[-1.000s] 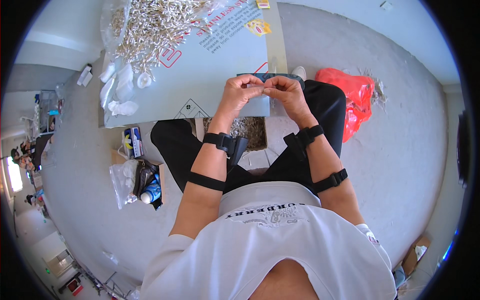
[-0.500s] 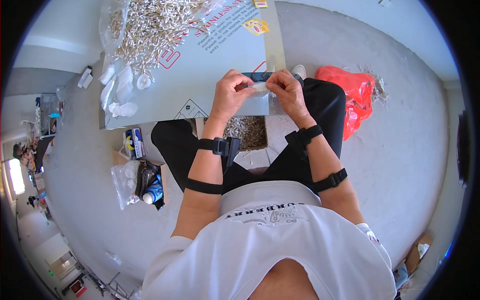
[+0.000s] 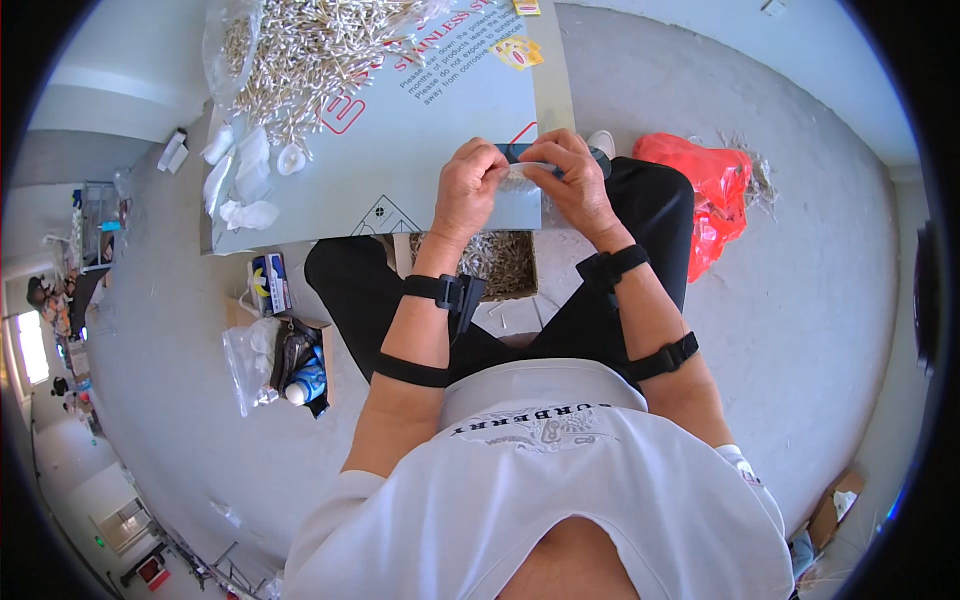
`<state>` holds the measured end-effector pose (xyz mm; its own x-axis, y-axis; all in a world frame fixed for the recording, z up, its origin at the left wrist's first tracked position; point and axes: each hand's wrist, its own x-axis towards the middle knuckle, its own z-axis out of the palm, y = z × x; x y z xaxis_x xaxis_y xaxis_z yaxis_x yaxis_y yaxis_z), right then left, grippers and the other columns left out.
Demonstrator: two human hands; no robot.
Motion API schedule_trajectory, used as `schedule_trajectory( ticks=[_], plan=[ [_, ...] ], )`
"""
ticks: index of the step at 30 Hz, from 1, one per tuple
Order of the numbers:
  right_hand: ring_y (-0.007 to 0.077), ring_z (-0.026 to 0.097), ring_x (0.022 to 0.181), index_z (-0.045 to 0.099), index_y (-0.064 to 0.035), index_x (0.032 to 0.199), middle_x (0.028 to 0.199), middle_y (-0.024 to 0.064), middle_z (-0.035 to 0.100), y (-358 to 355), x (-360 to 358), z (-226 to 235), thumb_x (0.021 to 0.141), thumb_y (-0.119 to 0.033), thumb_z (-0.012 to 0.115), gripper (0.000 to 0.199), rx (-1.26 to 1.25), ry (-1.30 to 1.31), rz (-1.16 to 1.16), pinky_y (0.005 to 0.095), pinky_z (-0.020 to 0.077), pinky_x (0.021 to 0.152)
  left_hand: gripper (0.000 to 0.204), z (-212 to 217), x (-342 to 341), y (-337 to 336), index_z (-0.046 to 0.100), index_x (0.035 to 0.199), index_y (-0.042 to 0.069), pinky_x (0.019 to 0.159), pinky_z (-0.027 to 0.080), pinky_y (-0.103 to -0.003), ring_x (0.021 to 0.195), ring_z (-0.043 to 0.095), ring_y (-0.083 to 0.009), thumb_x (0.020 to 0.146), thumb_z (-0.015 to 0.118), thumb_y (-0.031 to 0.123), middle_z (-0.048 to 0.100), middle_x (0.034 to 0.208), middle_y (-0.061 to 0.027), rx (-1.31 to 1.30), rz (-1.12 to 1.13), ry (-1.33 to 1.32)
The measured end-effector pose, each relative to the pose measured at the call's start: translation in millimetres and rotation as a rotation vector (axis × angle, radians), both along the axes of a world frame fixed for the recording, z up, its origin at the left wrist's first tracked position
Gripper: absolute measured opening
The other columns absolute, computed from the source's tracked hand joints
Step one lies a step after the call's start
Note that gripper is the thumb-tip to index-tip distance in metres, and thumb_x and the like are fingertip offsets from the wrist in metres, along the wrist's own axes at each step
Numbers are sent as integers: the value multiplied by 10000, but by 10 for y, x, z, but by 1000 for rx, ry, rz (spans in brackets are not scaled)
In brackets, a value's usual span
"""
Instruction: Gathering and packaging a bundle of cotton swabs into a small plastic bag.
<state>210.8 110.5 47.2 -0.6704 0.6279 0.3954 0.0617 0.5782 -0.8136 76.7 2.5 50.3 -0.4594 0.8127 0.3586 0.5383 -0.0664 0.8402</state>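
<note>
Above the table's near right edge, my left hand [image 3: 469,187] and my right hand [image 3: 572,182] pinch a small clear plastic bag [image 3: 517,205] between thumbs and fingers. Something whitish shows in its upper part, too small to make out. The hands are close together, fingertips nearly meeting at the bag's top. A large heap of cotton swabs [image 3: 300,60] spreads over the far left of the table [image 3: 430,140], partly within a clear plastic bag. Left of my hands lie several white packs [image 3: 253,170] and a white roll [image 3: 290,160].
Below the table edge, between my knees, stands a carton of swab-like sticks [image 3: 507,262]. Left on the floor is a box with a bag and a blue bottle [image 3: 305,383]. A red plastic bag [image 3: 705,185] lies right of my knee. Yellow labels [image 3: 518,52] lie far right on the table.
My right hand has shifted slightly up and left, its fingers curling over the bag's top. My left hand has turned and moved a little right, closer to it.
</note>
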Motion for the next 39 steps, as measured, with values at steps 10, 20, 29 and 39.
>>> schedule_trajectory(
  ticks=[10, 20, 29, 39],
  plan=[
    [301, 546, 827, 572, -44, 718, 833, 96, 557, -37, -182, -3, 657, -55, 657, 106, 318, -53, 7, 403, 473, 740, 116, -69, 102, 0, 544, 781, -1, 597, 465, -344, 655, 576, -287, 749, 605, -94, 579, 764, -122, 59, 114, 12],
    [325, 539, 861, 571, -16, 763, 853, 118, 549, 222, 133, 38, 699, -43, 636, 96, 288, -107, 52, 404, 471, 763, 101, -109, 40, -23, 551, 798, -4, 624, 456, -261, 665, 550, -139, 784, 610, -85, 584, 774, -61, 53, 116, -28],
    [290, 569, 862, 592, -20, 819, 859, 96, 588, 99, 138, -9, 775, -31, 664, 85, -36, -27, 42, 353, 470, 762, 116, -133, 27, -36, 543, 801, -8, 623, 451, -259, 663, 548, -138, 781, 619, -93, 575, 775, -57, 50, 86, -24],
    [293, 578, 834, 647, -37, 817, 809, 91, 601, 7, 93, -37, 753, -37, 695, 79, 73, 34, -46, 367, 476, 723, 140, -1, 81, -5, 658, 871, 16, 627, 461, -261, 731, 563, -138, 759, 677, -66, 570, 854, -45, 29, 20, -1]
  ],
)
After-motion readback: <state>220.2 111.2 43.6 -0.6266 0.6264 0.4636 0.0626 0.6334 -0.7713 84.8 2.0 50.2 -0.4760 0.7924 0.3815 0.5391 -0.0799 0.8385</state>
